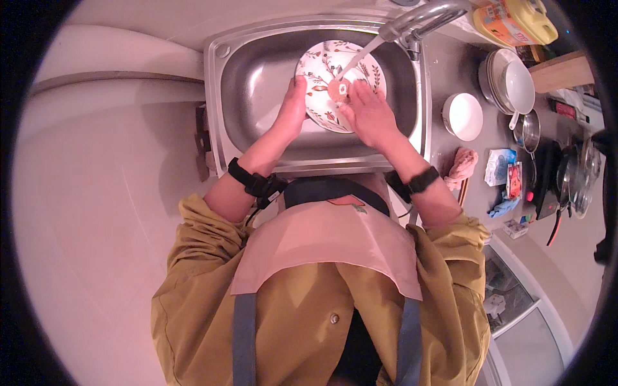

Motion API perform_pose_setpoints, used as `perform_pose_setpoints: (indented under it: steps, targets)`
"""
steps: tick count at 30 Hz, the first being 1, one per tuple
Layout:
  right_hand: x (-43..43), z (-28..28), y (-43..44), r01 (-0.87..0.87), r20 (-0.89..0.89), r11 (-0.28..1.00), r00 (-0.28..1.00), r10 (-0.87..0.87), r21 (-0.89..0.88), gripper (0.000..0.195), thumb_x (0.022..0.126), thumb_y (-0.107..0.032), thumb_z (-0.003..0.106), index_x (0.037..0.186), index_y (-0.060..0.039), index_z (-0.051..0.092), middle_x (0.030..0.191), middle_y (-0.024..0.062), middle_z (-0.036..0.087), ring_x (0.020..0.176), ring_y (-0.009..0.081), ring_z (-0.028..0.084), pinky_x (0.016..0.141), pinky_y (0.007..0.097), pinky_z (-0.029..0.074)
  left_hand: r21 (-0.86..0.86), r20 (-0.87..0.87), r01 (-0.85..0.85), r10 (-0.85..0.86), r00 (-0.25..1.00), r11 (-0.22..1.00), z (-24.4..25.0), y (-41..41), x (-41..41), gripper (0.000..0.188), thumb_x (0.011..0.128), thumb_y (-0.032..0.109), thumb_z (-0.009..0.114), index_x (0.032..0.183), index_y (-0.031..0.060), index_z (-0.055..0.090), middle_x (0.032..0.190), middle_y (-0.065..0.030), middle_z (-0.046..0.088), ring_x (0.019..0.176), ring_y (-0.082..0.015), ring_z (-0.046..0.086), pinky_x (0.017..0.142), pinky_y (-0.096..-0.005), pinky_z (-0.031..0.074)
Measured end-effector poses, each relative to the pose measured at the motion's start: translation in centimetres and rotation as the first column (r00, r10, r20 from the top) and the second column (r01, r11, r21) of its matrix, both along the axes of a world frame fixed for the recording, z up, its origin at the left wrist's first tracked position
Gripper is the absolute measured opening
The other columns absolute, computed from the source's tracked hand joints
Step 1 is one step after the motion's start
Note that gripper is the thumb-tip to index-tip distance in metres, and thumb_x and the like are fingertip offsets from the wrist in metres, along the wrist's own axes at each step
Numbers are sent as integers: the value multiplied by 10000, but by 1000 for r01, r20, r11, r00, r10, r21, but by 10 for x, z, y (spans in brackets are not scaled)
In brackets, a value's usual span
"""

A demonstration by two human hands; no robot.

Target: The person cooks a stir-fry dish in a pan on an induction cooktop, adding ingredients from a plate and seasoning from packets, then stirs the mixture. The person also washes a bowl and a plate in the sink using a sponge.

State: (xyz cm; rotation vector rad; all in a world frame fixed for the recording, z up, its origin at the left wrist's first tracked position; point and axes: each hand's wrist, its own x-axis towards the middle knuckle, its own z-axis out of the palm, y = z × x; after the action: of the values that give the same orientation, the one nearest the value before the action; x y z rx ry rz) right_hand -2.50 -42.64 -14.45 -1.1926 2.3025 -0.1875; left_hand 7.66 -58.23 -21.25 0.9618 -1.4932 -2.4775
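My left hand [292,107] grips the left rim of a white plate [318,108] patterned with sprigs and leaves, its fingers hidden beneath. The plate is held over the steel sink basin [251,106]. Against the plate's right side lies my right hand [371,113], fingertips on its face. Next to those fingertips is a round pinkish-brown patch [338,91] with a pale mark; I cannot tell whether it is a sponge or part of the plate. From the faucet [400,26] a stream of water [359,57] falls onto the plate.
Right of the sink stand a white bowl [463,117], stacked dishes [497,79], a small saucepan [527,132], a pink cloth [462,166] and packets [500,167]. Behind them is a yellow jug [516,24]. Pans [574,169] sit farther right. A wall [106,169] borders the left.
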Motion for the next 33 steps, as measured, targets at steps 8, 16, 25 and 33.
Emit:
perform_pose_setpoints:
  steps: [8,16,25,33]
  targets:
    - [10,-40,-44,-127,307,858,899,311,-497,480,921,-300,360,1321,-33,362,1397,190,321,1317,343,256,1081,436,201,31,4,5,-5,1000,1000,-2,-17,-5,566,958,483,267,1292,28,304,1165,-147,509,1016,-236,561,759,-396,523]
    - [-2,-34,-47,-68,87,994,993,75,-84,497,915,-325,326,1341,-72,364,1407,169,327,1330,270,271,1102,437,172,106,93,128,-138,986,986,20,-10,-6,576,951,492,273,1296,31,300,1162,-143,512,976,-221,576,730,-399,533]
    - [-6,-47,0,-221,-118,880,975,188,-421,401,736,-116,629,1135,-137,598,1105,77,615,1041,236,572,950,350,413,135,123,105,-122,985,985,18,-61,-13,480,923,380,401,1273,65,307,1163,-151,490,1027,-272,551,791,-449,524]
    - [-4,-60,-13,-177,-58,757,982,182,-629,198,817,-163,620,1001,-101,654,880,155,649,824,310,633,706,375,506,3,218,3,-4,976,1000,57,-33,-17,468,831,170,474,1229,5,288,1153,-221,455,980,-297,571,733,-454,558]
